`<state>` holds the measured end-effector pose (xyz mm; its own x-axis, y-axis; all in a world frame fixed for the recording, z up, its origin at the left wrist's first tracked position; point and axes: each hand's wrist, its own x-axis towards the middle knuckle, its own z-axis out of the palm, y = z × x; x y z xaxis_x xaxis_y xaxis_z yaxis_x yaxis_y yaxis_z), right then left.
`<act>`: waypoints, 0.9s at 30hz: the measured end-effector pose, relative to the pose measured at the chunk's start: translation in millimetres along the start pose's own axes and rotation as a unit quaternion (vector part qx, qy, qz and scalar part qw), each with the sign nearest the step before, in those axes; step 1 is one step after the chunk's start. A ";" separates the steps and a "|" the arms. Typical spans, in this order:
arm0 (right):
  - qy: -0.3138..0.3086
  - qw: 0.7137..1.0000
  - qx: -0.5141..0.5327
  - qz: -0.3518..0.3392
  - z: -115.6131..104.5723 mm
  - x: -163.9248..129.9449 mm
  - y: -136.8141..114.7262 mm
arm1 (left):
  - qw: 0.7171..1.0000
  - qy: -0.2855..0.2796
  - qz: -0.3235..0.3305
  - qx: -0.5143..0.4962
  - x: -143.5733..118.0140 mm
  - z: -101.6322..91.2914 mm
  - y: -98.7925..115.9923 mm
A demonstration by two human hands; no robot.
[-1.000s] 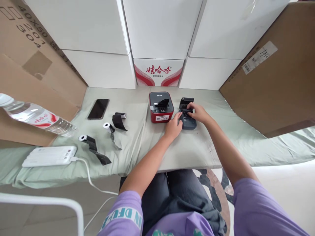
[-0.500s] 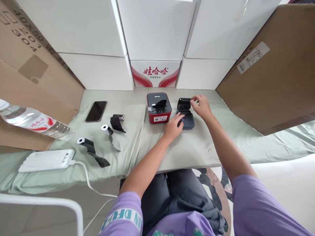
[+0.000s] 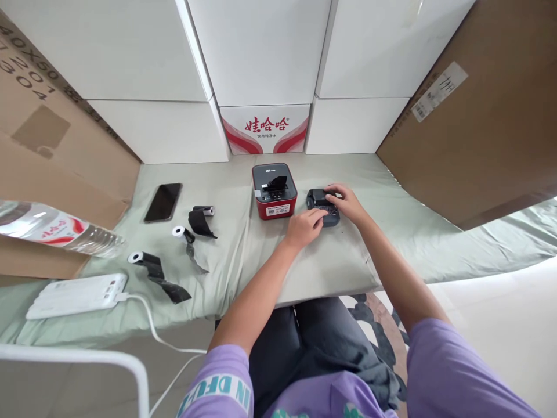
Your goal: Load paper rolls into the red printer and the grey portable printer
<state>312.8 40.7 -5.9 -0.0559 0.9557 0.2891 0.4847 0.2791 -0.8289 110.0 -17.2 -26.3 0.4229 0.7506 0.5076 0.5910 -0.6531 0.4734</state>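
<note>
A small dark grey printer [image 3: 319, 201] lies on the green cloth [image 3: 331, 261], its lid now down. My right hand [image 3: 346, 203] rests on top of it, fingers pressing the lid. My left hand [image 3: 304, 225] touches its front left corner. Just to the left stands a red and black printer [image 3: 274, 190] with a black strip sticking out of its top.
Three white rolls with black tape [image 3: 191, 223] lie left of the printers, beside a black phone [image 3: 163, 202]. A white power bank [image 3: 76, 295] with cable and a water bottle [image 3: 56, 227] sit at far left. White boxes [image 3: 261, 64] and cardboard [image 3: 470, 116] wall the back.
The grey printer's lid was open and upright; my right hand went to its top edge and pushed it down shut. My left hand stayed at the printer's front.
</note>
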 end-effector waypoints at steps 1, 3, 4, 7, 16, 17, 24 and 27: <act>-0.013 0.999 0.025 0.022 0.2 -2.0 3.1 | 1.000 -0.003 0.001 0.005 -0.1 -0.1 -0.5; -0.028 0.995 0.074 0.058 1.4 -4.8 8.8 | 1.000 -0.008 0.004 0.007 -0.4 -0.1 -1.0; -0.028 0.993 0.095 0.070 2.4 -5.8 11.0 | 1.000 -0.010 0.005 0.005 -0.4 -0.1 -0.9; -0.023 0.986 0.138 0.090 6.3 -8.4 13.7 | 1.000 0.003 -0.004 -0.015 -0.2 -0.7 0.9; -0.017 0.966 0.218 0.134 12.9 -9.9 5.3 | 0.986 0.021 -0.158 -0.056 3.7 -3.1 0.7; -0.018 0.966 0.223 0.133 12.4 -9.5 4.9 | 0.984 0.018 -0.167 -0.058 4.0 -2.9 0.2; -0.018 0.967 0.225 0.116 9.8 -4.9 13.5 | 0.981 0.003 -0.181 -0.062 5.0 -5.9 1.6; -0.019 0.969 0.217 0.112 12.6 -5.8 19.0 | 0.980 -0.001 -0.192 -0.058 5.0 -6.1 2.0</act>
<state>311.4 41.6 -29.3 -0.0285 0.9974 0.0668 0.0756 0.0687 -0.9948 109.1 -15.3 -18.4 0.1861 0.9430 0.2757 0.6253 -0.3302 0.7071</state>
